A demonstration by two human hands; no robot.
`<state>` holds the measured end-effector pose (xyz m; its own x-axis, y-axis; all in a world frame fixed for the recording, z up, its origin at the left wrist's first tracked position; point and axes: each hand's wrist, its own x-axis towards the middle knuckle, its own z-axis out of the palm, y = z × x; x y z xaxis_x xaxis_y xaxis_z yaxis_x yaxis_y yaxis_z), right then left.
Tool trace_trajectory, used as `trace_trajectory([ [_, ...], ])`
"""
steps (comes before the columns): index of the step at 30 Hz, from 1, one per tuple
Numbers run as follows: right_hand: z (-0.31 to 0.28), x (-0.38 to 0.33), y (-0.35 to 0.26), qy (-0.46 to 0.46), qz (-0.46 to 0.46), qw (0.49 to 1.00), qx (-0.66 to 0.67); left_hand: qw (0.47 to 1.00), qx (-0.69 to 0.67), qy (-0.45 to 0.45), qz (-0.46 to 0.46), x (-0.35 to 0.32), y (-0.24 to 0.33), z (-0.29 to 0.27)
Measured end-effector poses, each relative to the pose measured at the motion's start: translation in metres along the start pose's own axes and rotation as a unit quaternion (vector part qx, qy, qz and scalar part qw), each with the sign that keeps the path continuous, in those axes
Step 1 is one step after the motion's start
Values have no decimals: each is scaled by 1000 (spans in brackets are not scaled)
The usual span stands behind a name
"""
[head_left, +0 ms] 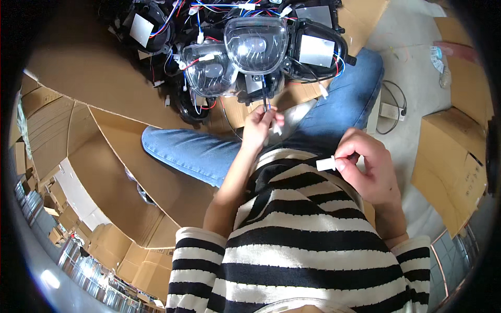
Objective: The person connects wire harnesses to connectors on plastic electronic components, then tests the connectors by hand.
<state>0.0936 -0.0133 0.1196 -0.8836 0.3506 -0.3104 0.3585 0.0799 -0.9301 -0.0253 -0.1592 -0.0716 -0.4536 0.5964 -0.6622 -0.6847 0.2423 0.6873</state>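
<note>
Head view: one white piece at each hand, lamp cluster just ahead

Left hand [259, 127] reaches forward over the lap, forearm slanting up and to the right, fingers curled; thumb and fingers are closed in a pinch on a small white connector [277, 130], with a thin dark cable [264, 95] running from the fingers up to the lamps; right hand [369, 166] is farther back and well apart, wrist bent inward, thumb and forefinger closed on a white sleeve [326, 164] whose free end points left, in front of the shirt [308, 240].

Count: two hands; two headlamps [256, 46] with clear lenses uppermost, lying side by side; at least three pale rectangular plates [317, 50] among black housings [342, 46]; wires and further white plugs too tangled to count.

Materials: lenses glossy, rounded, transparent; plates flat and smooth; wires thin, in red, blue, white and black; connector and sleeve apparently plastic, the sleeve block-shaped; shirt knitted, black and white stripes; jeans [182, 154] blue denim; cardboard [130, 172] brown, creased, in bent panels at left; floor [404, 68] grey, with one black cord [399, 89] looped on it.
</note>
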Motion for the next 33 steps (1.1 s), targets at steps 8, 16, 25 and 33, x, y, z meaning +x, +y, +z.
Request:
trace_trajectory([
  [8, 5, 6, -6, -26, -10, 1000, 10, 959, 217, -24, 183, -81, 127, 9],
  [16, 7, 0, -16, -43, -21, 999, 22, 907, -57, -372, 188, -101, 165, -1],
  [25, 6, -1, -30, -72, -65, 995, 35, 858, 360, -123, 346, -120, 152, 7],
  [33, 11, 8, -34, -83, -74, 993, 44, 861, 116, -384, 312, -90, 126, -9],
])
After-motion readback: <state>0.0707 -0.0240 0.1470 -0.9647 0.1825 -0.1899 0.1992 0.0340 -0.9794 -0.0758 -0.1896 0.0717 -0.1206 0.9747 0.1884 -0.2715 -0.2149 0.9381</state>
